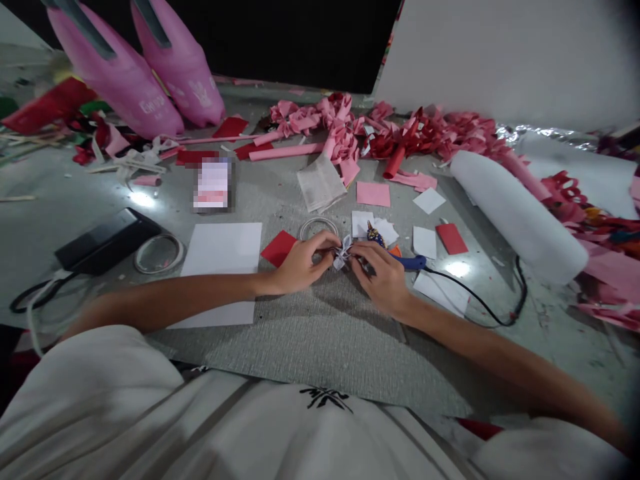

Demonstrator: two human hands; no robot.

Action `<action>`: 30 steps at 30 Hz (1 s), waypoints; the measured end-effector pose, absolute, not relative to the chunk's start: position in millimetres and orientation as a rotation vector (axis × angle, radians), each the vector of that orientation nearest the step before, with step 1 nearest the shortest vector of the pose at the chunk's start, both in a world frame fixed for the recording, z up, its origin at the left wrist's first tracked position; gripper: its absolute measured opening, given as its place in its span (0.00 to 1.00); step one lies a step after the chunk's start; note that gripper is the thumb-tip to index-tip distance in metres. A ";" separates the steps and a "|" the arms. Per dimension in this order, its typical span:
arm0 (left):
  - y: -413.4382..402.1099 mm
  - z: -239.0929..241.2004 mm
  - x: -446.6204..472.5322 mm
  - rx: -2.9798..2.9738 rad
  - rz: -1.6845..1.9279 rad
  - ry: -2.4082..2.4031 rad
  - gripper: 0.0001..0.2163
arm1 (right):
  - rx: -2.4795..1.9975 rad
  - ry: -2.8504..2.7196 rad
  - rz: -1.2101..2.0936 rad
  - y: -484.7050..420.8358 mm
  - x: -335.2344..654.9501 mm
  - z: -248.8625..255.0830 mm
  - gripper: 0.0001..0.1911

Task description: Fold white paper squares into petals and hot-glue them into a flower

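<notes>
My left hand (301, 261) and my right hand (381, 273) meet over a grey textured mat (320, 340), fingers pinched on a small folded white paper piece (343, 254) held between them. A blue-handled glue gun (404, 259) lies just right of my right hand, its black cord (480, 303) looping off to the right. A red paper square (279, 248) lies just left of my left hand. A coil of wire (318, 226) sits behind my hands.
A white sheet (220, 270) lies left of the mat, with a tape ring (159, 253) and a black case (105, 245) beyond. Pink and red paper scraps (350, 130) crowd the back. A white roll (517, 213) lies right. Two pink bottles (145, 73) stand far left.
</notes>
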State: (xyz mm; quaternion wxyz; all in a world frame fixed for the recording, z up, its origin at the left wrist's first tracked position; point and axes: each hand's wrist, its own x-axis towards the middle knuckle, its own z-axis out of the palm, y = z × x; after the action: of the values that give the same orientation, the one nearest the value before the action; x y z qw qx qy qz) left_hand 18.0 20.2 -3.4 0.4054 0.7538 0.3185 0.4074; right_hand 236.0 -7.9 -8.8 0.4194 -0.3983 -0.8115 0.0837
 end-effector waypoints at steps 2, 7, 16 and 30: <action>21.0 -4.1 18.1 1.880 1.031 0.828 0.07 | -1.000 -2.041 0.187 -8.1 236.6 -9.6 0.14; 20.6 -6.0 17.6 1.884 1.012 0.834 0.06 | -1.005 -2.031 0.202 -8.5 236.4 -8.4 0.11; 19.9 -2.2 16.5 1.921 1.008 0.830 0.04 | -0.970 -2.051 0.225 -8.6 236.5 -7.3 0.11; 35.3 31.6 7.9 2.026 0.869 1.103 0.09 | -1.006 -2.029 0.189 -7.4 234.6 -7.8 0.07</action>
State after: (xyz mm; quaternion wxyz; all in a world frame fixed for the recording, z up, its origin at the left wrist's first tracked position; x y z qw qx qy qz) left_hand 7.9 35.3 31.6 0.3317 0.7753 0.4222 0.3326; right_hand 234.6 -7.4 -7.8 0.4209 -0.4015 -0.8099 0.0753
